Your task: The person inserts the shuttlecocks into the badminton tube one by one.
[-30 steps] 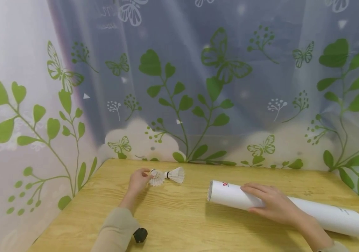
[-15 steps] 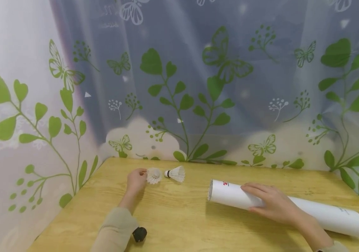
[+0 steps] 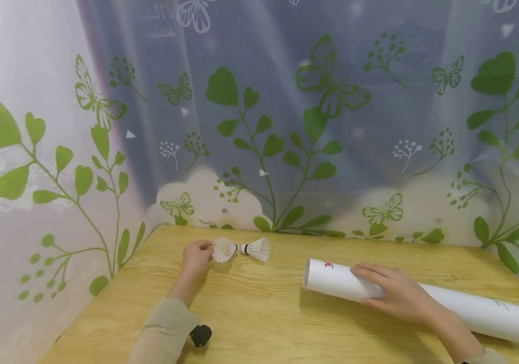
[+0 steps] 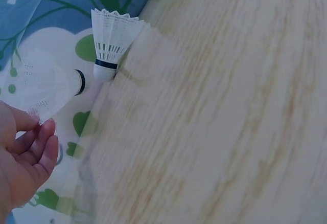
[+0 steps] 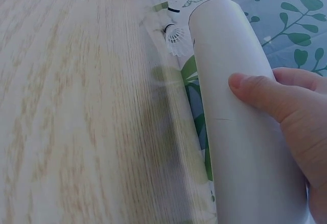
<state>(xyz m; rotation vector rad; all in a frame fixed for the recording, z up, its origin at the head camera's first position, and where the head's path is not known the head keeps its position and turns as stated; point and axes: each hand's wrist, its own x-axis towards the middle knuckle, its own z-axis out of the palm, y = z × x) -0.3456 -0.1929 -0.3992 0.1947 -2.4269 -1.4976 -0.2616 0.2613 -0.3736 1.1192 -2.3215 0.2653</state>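
Thumb and fingers of my left hand [image 3: 197,258] pinch the skirt rim of a white shuttlecock [image 3: 224,250] near the table's back edge. Its black-banded base points right, towards the base of a second shuttlecock [image 3: 257,249] that lies on the table. In the left wrist view the pinched shuttlecock [image 4: 51,83] looks blurred, with a small gap between it and the other one [image 4: 112,35]. On the right, my right hand [image 3: 400,293] grips a long white tube [image 3: 482,308] with red print near its left end. The right wrist view shows the thumb lying along the tube [image 5: 235,132].
Everything is on a wood-grain table [image 3: 259,313]. A curtain [image 3: 259,126] printed with green leaves and butterflies hangs behind it and along the left side. A small black object [image 3: 201,335] sits beside the left sleeve.
My left hand has shifted slightly left and turned the pinched shuttlecock, so its base now points right at the other one. The right hand and the tube have stayed in place.
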